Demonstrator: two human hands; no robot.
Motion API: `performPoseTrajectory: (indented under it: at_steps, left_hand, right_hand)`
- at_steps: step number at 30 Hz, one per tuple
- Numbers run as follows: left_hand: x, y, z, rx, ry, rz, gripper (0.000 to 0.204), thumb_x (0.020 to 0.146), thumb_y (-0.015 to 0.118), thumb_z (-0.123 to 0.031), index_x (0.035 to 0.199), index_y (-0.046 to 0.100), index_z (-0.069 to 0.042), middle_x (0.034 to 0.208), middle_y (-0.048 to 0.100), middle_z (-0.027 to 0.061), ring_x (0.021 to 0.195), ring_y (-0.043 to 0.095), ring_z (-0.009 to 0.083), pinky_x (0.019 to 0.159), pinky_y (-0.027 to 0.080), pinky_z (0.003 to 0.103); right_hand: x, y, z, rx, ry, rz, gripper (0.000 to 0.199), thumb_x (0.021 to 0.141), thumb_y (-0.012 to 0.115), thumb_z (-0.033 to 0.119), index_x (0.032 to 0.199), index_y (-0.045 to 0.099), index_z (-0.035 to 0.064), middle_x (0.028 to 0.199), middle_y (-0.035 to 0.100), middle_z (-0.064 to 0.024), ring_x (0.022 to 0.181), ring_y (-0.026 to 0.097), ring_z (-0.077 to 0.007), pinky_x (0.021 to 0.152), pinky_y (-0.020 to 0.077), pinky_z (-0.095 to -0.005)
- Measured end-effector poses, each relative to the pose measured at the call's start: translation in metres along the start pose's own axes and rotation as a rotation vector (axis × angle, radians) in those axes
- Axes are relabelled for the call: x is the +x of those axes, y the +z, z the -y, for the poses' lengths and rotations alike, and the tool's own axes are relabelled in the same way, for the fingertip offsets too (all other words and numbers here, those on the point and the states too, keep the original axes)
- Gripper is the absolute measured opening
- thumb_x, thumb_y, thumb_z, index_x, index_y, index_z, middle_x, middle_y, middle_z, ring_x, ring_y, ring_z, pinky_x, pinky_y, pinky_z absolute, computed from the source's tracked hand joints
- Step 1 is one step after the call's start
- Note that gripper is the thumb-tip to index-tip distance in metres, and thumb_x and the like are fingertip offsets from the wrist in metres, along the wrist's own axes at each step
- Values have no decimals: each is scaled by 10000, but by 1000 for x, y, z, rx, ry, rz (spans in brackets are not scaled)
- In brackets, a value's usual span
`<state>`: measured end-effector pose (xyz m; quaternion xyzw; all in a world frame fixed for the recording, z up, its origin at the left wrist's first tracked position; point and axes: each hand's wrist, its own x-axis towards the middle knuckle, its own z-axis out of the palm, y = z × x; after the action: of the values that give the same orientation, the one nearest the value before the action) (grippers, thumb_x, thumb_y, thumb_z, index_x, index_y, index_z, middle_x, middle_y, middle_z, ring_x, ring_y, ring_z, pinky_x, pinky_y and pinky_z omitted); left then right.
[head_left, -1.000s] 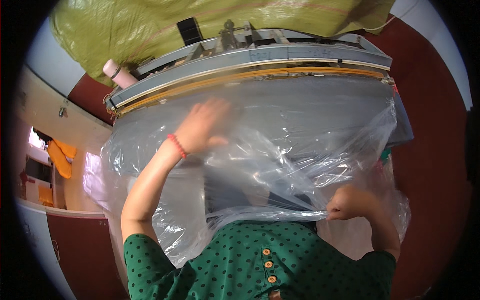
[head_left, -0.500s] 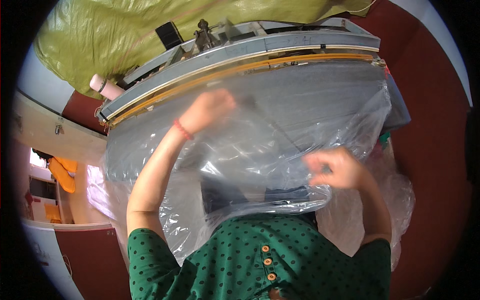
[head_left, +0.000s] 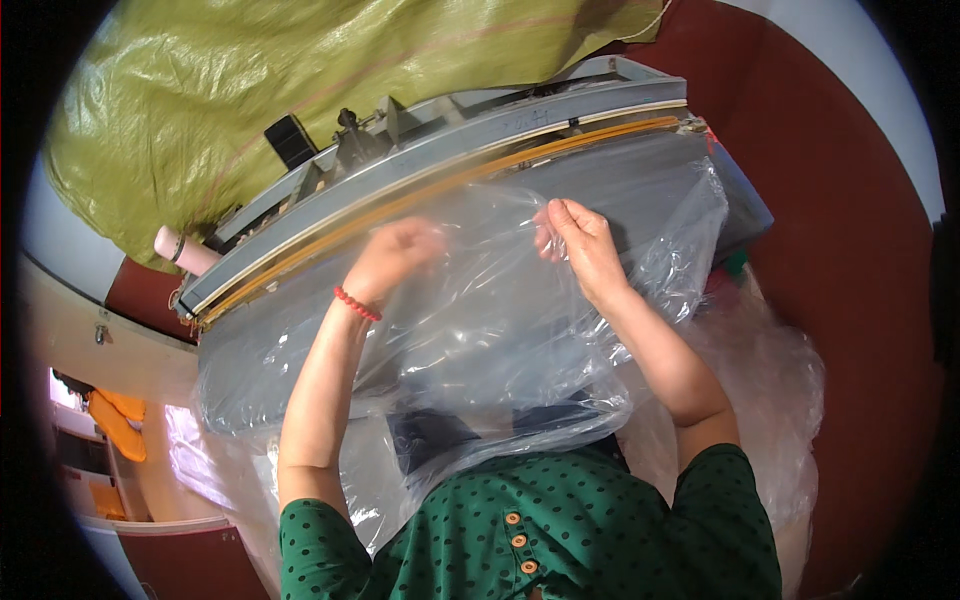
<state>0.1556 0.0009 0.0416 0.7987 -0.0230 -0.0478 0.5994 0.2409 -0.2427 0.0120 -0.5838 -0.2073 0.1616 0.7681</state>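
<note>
A thin clear plastic film [head_left: 470, 320] spreads over the grey tabletop in front of me and drapes toward my lap. My right hand [head_left: 582, 243] pinches the film's upper part between thumb and fingers, raised a little above the surface. To its left is my left hand [head_left: 398, 258], with a red bead bracelet on the wrist. Its fingers are curled at the film too, though the fingertips are smeared by motion. Between the two hands the film's upper edge stands lifted.
Behind the grey tabletop [head_left: 645, 170] runs a long metal sealing-machine bar [head_left: 440, 152] with an orange strip [head_left: 520, 157]. A phone-like black slab [head_left: 290, 141] and pink bottle [head_left: 187, 250] are by it. More plastic film [head_left: 760, 400] hangs at right. Yellow-green sheeting [head_left: 250, 80] covers the back.
My right hand has moved up and left, closer to my left hand, and now pinches the film. The film between the hands is lifted. The whole view has shifted and tilted slightly.
</note>
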Motion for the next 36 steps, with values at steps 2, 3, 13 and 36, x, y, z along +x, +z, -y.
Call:
performPoseTrajectory:
  at_steps: [2, 3, 13, 36]
  left_hand:
    - [2, 13, -11, -177, -55, -218, 150, 780, 635, -175, 881, 586, -76, 651, 477, -85, 549, 389, 4, 477, 300, 150]
    - [4, 17, -13, -181, -48, -210, 150, 780, 635, -175, 881, 586, -76, 651, 477, -85, 549, 389, 4, 477, 300, 150]
    - [8, 34, -22, -41, 115, -181, 130, 796, 618, -160, 871, 603, -55, 621, 467, -82, 539, 363, 3, 477, 279, 155]
    - [20, 34, 52, 131, -182, -220, 87, 740, 632, -71, 728, 566, -17, 639, 560, -29, 588, 470, 36, 541, 393, 201]
  right_hand:
    - [2, -9, -2, -31, 7, -7, 288, 887, 460, 293, 908, 559, 23, 726, 576, -23, 650, 526, -78, 550, 385, -195]
    - [3, -13, 2, -38, 3, -14, 288, 887, 460, 293, 908, 559, 23, 726, 576, -23, 650, 526, -78, 550, 385, -195]
    - [55, -17, 30, -162, -37, 273, 357, 724, 664, 126, 1037, 529, 21, 860, 586, -31, 714, 542, -73, 608, 421, -206]
    - [68, -99, 25, -410, -291, -102, 549, 636, 646, -53, 1146, 463, 33, 849, 545, -23, 704, 489, -46, 651, 434, -181]
